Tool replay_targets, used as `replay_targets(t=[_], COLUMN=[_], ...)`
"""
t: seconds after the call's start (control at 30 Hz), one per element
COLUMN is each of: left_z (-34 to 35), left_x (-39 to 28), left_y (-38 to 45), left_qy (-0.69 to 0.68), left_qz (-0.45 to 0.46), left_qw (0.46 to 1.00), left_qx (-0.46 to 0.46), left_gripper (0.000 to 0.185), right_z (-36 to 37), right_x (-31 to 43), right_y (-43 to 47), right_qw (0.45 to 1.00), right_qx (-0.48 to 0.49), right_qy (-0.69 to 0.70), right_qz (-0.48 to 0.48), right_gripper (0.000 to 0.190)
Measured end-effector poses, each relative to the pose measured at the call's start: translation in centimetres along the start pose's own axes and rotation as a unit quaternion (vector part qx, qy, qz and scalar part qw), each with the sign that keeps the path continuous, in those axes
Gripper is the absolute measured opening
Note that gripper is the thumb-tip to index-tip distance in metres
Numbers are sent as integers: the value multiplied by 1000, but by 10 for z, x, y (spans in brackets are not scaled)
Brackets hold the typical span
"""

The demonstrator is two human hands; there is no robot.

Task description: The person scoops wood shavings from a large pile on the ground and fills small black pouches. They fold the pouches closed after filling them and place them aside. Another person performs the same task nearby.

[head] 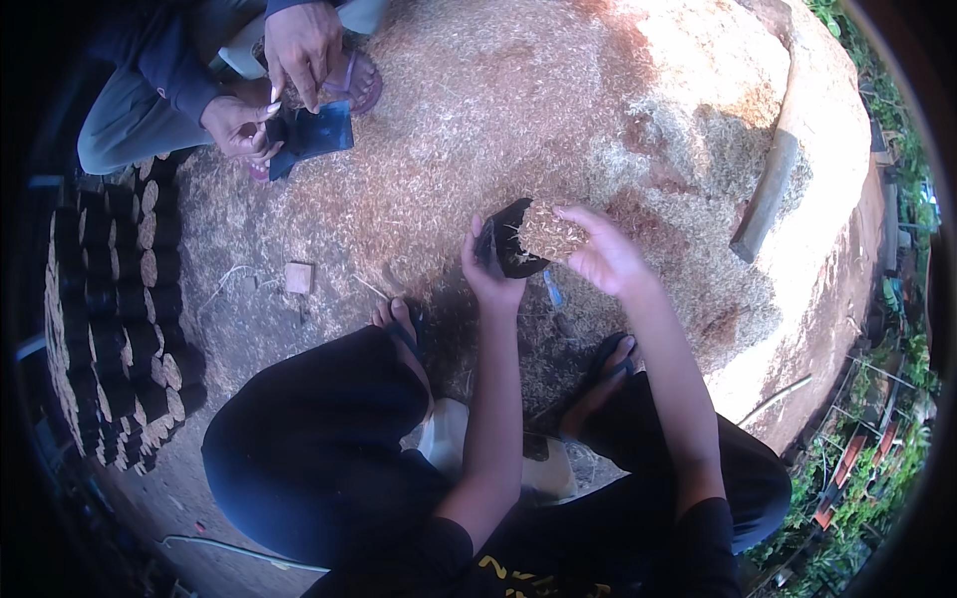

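Observation:
My left hand (493, 273) holds a black plastic grow bag (505, 243) from its left and lower side, its mouth tilted to the right. At that mouth, my right hand (602, 250) holds a clump of rice husk mix (552, 230). How full the bag is inside cannot be seen. Both hands are above ground strewn with husks (478, 134). A small blue and clear plastic piece (552, 288) lies on the ground just below the hands.
Filled black bags (134, 299) are stacked at the left. A co-worker's hands (262, 97) hold another black bag (318, 133) at the upper left. A small wooden block (299, 278) lies left of my feet; a curved wooden beam (774, 172) lies at the right.

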State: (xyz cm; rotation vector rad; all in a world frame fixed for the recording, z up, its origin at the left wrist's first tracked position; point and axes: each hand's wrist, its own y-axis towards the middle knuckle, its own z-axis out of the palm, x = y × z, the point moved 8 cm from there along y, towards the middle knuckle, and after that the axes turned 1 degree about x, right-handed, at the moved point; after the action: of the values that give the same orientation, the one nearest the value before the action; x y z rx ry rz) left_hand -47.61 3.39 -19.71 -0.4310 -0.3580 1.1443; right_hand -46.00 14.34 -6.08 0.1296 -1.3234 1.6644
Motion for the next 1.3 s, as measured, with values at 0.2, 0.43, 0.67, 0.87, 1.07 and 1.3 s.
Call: replay_targets(t=[0.2,0.43,0.67,0.87,1.07,1.3], left_z=[3,1,2,5,1,-13], left_x=[-1,-8,-11,-16,-12,-12], left_y=[-6,-13,-16,-19,-16,-9], left_qy=[-6,20,69,94,78,51], left_qz=[-6,36,45,90,76,57], left_qw=[1000,998,996,991,994,996], left_qx=[-19,-48,-35,-41,-31,-39], left_gripper=[38,41,49,47,49,54], right_z=[2,-6,-10,-6,-1,10], right_x=[-8,-20,-23,-25,-19,-19], right_y=[8,16,15,12,-1,-8], right_qw=[997,995,990,992,987,984], right_qx=[2,-19,-29,-2,-16,-33], right_qy=[-74,-93,-139,-124,-157,-174], right_qz=[1,-7,-7,-7,-9,4], right_gripper=[36,61,70,62,58,60])
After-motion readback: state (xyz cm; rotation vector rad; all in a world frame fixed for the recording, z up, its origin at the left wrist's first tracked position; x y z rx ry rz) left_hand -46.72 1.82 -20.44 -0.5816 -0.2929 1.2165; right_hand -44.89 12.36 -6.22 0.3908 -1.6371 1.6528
